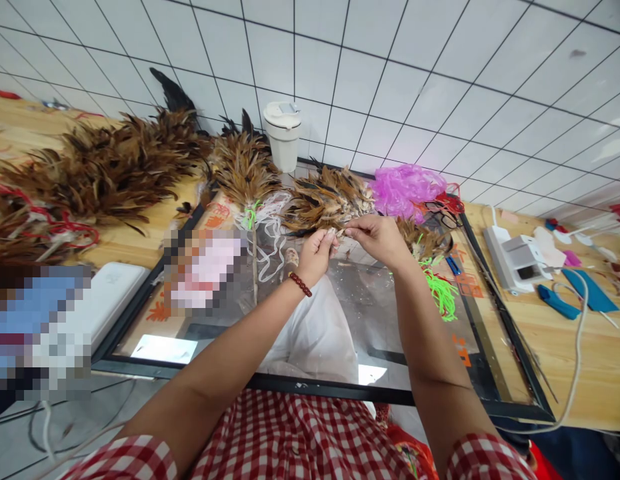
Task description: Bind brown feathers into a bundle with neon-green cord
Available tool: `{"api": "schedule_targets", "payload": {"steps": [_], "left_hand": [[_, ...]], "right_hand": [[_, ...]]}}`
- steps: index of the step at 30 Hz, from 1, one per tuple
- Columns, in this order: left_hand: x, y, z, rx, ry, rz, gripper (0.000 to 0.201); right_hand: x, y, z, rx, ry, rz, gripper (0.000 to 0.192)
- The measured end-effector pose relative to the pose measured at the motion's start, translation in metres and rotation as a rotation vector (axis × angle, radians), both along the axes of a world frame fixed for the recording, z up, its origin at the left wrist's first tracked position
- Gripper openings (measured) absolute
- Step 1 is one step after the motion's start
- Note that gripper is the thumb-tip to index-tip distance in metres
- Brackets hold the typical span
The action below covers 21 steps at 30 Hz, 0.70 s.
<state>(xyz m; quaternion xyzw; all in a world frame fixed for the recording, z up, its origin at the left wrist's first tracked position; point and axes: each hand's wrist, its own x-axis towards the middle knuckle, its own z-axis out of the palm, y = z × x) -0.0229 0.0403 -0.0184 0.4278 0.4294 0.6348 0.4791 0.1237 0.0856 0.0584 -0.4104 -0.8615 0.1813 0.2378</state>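
Observation:
My left hand (317,257), with a beaded bracelet at its wrist, is closed in a pinch at the near edge of a pile of brown feathers (330,193). Just right of it my right hand (380,239) pinches too, its fingertips almost meeting the left ones. Between them shows a small pale bit, seemingly a feather's base; its exact shape is too small to tell. Left of the pile stands a feather duster (245,170) with a thin stick handle and green ties. Tangled white strips (267,233) lie beside that handle.
A black-framed glass panel (335,390) lies under my arms. Behind it are a white lidded cup (283,137) and a purple plastic bag (410,190). Green cords (443,293) lie on the right, near a white power strip (510,260) with a cable. More feather dusters (110,167) fill the left.

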Motion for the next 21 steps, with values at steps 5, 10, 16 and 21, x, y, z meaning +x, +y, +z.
{"api": "schedule_targets", "payload": {"steps": [5,10,16,21], "left_hand": [[-0.001,0.000,-0.005,0.051,0.130,0.041,0.034],[-0.002,0.001,-0.008,0.073,0.250,0.085,0.035],[-0.003,0.002,-0.010,0.105,0.317,0.120,0.032],[-0.003,0.001,-0.010,0.159,0.365,0.123,0.031]], "right_hand": [[0.001,0.000,-0.002,0.032,0.004,0.015,0.024],[-0.001,-0.002,-0.003,0.047,0.075,-0.046,0.024],[-0.003,0.000,-0.007,-0.170,0.178,-0.082,0.024],[-0.007,0.006,-0.018,-0.458,0.347,0.028,0.029]]}}
